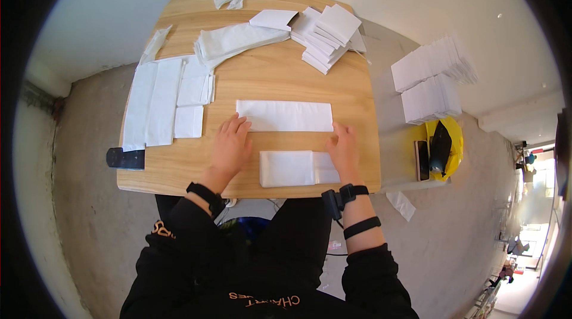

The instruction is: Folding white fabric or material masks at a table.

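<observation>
A long white sheet of paper (285,116) lies flat mid-desk (280,78), the open left hand (231,145) and open right hand (344,149) pressing its near corners, a folded sheet (287,167) between them and stacks of folded paper (326,36) beyond.

Both hands (231,145) (344,151) flat, fingers spread

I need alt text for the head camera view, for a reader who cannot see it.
A person's left hand and right hand rest on a long white paper sheet on a wooden table. A folded white piece lies between the hands; folded stacks lie at the far edge.
</observation>
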Action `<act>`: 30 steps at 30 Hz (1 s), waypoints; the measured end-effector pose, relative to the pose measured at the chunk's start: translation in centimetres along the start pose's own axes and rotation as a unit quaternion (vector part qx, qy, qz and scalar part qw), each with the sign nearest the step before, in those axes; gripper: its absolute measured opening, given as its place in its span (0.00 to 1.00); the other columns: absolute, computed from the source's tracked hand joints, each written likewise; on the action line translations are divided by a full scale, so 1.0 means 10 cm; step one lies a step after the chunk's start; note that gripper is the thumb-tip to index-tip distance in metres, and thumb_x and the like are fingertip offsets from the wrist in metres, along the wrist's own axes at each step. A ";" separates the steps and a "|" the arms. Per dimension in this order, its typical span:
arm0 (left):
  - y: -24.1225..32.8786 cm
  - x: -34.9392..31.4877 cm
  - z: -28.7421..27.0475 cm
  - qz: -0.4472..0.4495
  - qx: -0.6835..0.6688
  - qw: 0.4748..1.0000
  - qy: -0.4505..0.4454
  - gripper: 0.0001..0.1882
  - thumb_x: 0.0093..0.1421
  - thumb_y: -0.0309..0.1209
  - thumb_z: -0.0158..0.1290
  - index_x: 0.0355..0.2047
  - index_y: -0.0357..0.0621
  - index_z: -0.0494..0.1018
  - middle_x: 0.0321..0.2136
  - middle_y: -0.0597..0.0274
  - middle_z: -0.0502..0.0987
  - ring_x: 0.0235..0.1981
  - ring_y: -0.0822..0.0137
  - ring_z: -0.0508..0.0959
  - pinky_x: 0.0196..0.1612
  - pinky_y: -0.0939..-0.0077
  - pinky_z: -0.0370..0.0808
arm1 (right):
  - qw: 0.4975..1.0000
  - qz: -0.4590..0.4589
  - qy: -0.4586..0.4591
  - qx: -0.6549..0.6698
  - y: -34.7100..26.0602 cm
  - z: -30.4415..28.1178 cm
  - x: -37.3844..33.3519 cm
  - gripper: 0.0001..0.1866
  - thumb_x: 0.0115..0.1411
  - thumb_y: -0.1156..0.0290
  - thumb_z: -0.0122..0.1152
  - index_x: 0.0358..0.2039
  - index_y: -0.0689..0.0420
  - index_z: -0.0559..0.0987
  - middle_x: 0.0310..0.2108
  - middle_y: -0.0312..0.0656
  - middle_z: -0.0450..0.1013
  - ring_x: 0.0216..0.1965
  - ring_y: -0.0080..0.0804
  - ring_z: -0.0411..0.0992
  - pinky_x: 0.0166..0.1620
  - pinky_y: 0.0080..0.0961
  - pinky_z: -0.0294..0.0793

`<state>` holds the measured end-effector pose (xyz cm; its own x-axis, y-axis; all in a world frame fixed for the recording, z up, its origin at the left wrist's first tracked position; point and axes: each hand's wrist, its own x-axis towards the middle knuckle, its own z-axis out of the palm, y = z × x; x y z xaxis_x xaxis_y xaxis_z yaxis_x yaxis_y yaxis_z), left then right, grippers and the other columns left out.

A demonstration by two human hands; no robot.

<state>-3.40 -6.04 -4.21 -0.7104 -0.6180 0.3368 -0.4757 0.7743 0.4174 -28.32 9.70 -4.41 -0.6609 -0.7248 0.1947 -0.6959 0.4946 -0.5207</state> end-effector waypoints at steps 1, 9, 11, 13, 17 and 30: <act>-0.03 0.06 0.00 0.003 0.006 1.000 0.012 0.17 0.50 0.26 0.55 0.43 0.40 0.73 0.47 0.53 0.72 0.54 0.51 0.69 0.56 0.57 0.67 | 1.000 -0.002 0.001 0.000 0.05 0.02 0.05 0.16 0.51 0.76 0.60 0.43 0.55 0.77 0.39 0.48 0.69 0.43 0.47 0.70 0.44 0.39 0.72; -0.22 0.15 0.05 0.015 0.020 1.000 -0.005 0.04 0.48 0.24 0.56 0.27 0.44 0.73 0.36 0.62 0.73 0.41 0.57 0.73 0.44 0.63 0.71 | 0.996 -0.029 -0.051 -0.072 -0.02 0.02 0.24 0.04 0.49 0.75 0.60 0.27 0.53 0.77 0.29 0.41 0.70 0.36 0.43 0.71 0.36 0.38 0.72; -0.21 0.13 0.05 0.024 0.013 0.999 0.016 0.04 0.48 0.24 0.56 0.25 0.44 0.72 0.35 0.62 0.74 0.40 0.57 0.74 0.43 0.63 0.71 | 0.998 -0.017 -0.046 -0.050 0.00 0.02 0.21 0.03 0.49 0.75 0.60 0.27 0.52 0.77 0.28 0.40 0.70 0.35 0.43 0.71 0.35 0.37 0.72; -0.19 0.12 0.00 0.011 -0.017 0.999 0.030 0.04 0.48 0.24 0.56 0.24 0.44 0.72 0.31 0.62 0.74 0.38 0.56 0.74 0.43 0.63 0.71 | 0.999 -0.004 -0.043 -0.028 0.02 0.02 0.19 0.03 0.50 0.74 0.60 0.27 0.52 0.77 0.28 0.40 0.70 0.33 0.42 0.71 0.34 0.36 0.71; -0.17 0.09 -0.07 0.002 -0.027 0.998 0.049 0.04 0.48 0.24 0.56 0.25 0.44 0.72 0.29 0.61 0.74 0.36 0.55 0.74 0.42 0.62 0.72 | 0.999 0.002 -0.023 0.022 -0.04 -0.03 0.18 0.02 0.50 0.73 0.61 0.26 0.51 0.78 0.28 0.39 0.70 0.29 0.39 0.72 0.32 0.33 0.72; -0.13 0.04 -0.23 -0.105 -0.120 0.987 0.038 0.03 0.52 0.26 0.54 0.29 0.42 0.73 0.30 0.53 0.75 0.34 0.49 0.75 0.36 0.58 0.72 | 0.911 0.175 -0.024 0.373 -0.11 0.13 0.11 0.21 0.54 0.70 0.65 0.46 0.66 0.72 0.36 0.47 0.74 0.37 0.30 0.77 0.37 0.22 0.78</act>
<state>-1.90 -7.60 -2.65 -0.5642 -0.7769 0.2793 -0.4661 0.5790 0.6690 -27.94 7.76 -4.71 -0.7796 -0.6149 -0.1187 -0.0486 0.2484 -0.9674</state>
